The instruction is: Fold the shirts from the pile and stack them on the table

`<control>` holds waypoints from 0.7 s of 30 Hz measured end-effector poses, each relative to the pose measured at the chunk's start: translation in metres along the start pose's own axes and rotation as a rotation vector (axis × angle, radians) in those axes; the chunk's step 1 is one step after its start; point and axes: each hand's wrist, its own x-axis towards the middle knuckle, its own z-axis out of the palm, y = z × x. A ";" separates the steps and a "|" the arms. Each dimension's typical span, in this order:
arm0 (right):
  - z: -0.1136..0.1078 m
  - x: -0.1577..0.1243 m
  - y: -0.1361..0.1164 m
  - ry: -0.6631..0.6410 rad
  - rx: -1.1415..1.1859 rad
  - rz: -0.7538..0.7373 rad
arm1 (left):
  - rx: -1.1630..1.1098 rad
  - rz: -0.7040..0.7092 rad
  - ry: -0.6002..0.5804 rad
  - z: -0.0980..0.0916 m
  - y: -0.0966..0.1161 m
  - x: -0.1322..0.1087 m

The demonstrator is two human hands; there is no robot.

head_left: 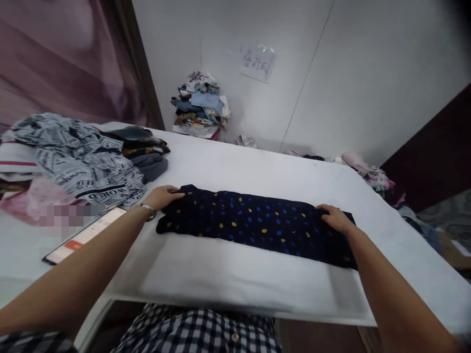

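A dark navy garment [253, 220] with small blue and yellow spots lies folded into a long strip across the table in front of me. Its exact kind cannot be made out in this folded state. My left hand [162, 197], with a bracelet at the wrist, pinches the strip's upper left corner. Toward the other end, my right hand [334, 218] grips the upper edge, its thumb and fingers closed on the cloth. Between my hands the fabric lies fairly flat, and its left end is slightly bunched.
The white table [235, 169] extends around the garment. At left lie a heap of clothes with a newspaper-print piece [88, 162] and a lit phone [84, 235]. A tall clothes stack [202, 105] stands beyond the back edge. More clothes [368, 171] lie along the right edge.
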 end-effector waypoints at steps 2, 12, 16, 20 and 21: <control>-0.002 0.000 -0.004 0.002 0.009 0.012 | -0.063 0.038 0.008 -0.002 0.008 -0.004; -0.008 -0.011 0.010 0.135 0.433 0.134 | -0.384 0.012 -0.061 -0.021 0.027 -0.018; -0.005 -0.014 0.014 0.203 0.462 0.138 | -0.183 -0.114 -0.142 -0.007 0.013 -0.014; -0.007 -0.014 0.017 0.167 0.559 0.174 | 0.217 0.027 -0.240 0.001 0.007 -0.012; -0.008 -0.014 0.017 0.146 0.579 0.170 | 0.325 0.075 -0.242 0.003 0.006 -0.010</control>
